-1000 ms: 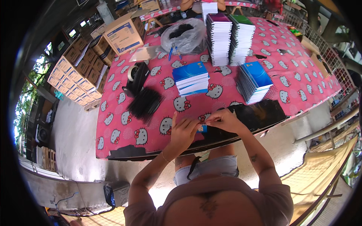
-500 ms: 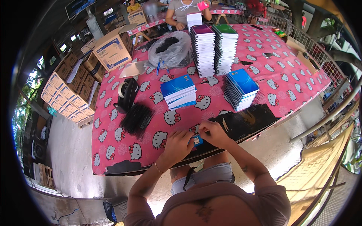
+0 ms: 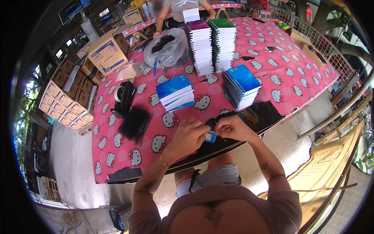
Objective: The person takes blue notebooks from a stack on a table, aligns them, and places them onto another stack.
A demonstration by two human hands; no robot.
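Observation:
A blue-covered notebook (image 3: pixel 210 136) lies at the table's near edge, mostly hidden by my hands; a row of holes seems to run along its visible edge. Over it, my left hand (image 3: pixel 189 135) is closed with fingers bent, holding it down. At the notebook's right side my right hand (image 3: pixel 235 128) pinches something too small to make out. Loose black binding coils (image 3: pixel 135 124) lie in a heap to the left. Beyond my hands are a stack of blue unbound notebooks (image 3: pixel 175 92) and a stack of blue coil-bound notebooks (image 3: pixel 242 85).
Tall stacks of purple (image 3: pixel 199 46) and green notebooks (image 3: pixel 223 45) stand farther back. A tape dispenser (image 3: pixel 124 99), blue-handled pliers (image 3: pixel 159 67) and a plastic bag of coils (image 3: pixel 166 48) are at left. Cardboard boxes (image 3: pixel 109 54) stand beyond; a co-worker (image 3: pixel 183 9) is across the table.
The view has shifted slightly. My right hand has moved a little right along the notebook, and more of its blue cover shows. The co-worker no longer holds up a pink item.

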